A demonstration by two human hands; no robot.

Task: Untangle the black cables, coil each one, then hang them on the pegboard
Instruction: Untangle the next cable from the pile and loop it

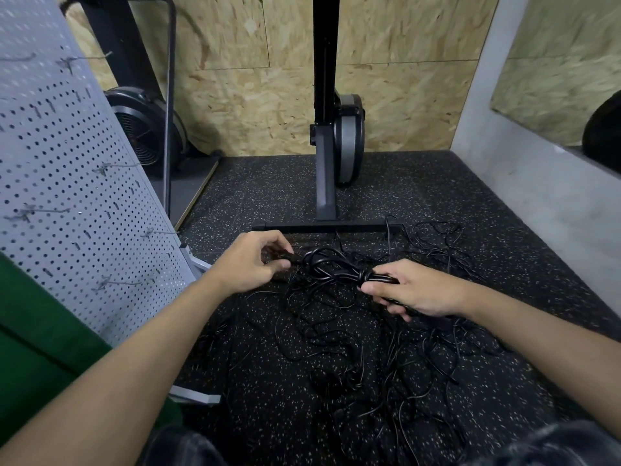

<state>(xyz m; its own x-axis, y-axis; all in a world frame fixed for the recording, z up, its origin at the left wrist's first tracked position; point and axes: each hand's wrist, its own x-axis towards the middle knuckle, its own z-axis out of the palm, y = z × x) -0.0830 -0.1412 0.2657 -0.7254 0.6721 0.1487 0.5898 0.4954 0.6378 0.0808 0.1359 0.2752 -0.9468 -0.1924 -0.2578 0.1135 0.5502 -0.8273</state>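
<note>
fingers of left hand [247, 265] and right hand [415, 292] grip cable bundle [331, 269]; its ends hidden.

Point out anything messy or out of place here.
The black cables sprawl in a tangled heap across the speckled floor, loops crossing, some strands reaching the exercise machine's base bar. The left hand and right hand grip one knotted bundle above it. Hooks on the pegboard hold nothing.
</note>
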